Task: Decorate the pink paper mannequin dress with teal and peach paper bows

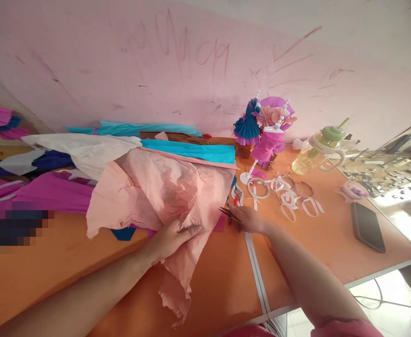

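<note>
A large, crumpled sheet of peach crepe paper [177, 187] spreads over the middle of the orange table, its torn lower end hanging toward me. My left hand [177, 236] is closed on this paper, thumb on top and the other fingers partly hidden by its folds. Just right of the sheet, my right hand [243, 219] grips a pair of scissors [230, 215], the dark blades pointing left at the paper's edge. Whether the blades touch the paper I cannot tell. Behind the peach sheet lies a bright blue crepe paper roll [191, 150].
Small paper-dressed figures [268, 145] stand near the wall. Tape rolls [258, 188] and curled white strips [289, 206] lie right of my hand. Farther right are a lidded drinking jug [319, 152] and a phone [368, 227]. Magenta paper [56, 192] covers the left side.
</note>
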Tool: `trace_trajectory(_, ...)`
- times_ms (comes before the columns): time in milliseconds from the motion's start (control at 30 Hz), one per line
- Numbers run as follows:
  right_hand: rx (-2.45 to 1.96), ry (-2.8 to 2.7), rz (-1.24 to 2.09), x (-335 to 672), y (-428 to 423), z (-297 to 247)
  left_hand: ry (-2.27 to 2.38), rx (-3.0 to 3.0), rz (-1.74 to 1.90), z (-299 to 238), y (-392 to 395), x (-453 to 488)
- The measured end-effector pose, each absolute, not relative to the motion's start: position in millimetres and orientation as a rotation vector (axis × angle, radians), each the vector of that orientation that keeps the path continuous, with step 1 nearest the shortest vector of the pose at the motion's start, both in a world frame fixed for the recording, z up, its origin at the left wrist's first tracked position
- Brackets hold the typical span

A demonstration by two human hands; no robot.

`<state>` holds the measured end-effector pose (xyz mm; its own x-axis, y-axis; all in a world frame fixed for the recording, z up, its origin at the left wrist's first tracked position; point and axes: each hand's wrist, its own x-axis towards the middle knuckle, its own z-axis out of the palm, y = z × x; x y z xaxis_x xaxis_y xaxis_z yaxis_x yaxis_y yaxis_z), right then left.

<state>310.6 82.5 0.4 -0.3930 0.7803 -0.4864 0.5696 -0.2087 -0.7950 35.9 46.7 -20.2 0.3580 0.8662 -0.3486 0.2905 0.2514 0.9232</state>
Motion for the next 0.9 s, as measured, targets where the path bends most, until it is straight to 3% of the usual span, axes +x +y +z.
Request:
trace_trajectory(433,-1.753,-1.91,1.502,311.3,85.1,-8.0,1.187,1.331,0.566,-15.9,44.1,37.3)
trace_trajectory(900,-1.539,-2.012,1.766,304.7,114.9,5.3,1.191,1.273,0.564,-25.2,47.0,31.8)
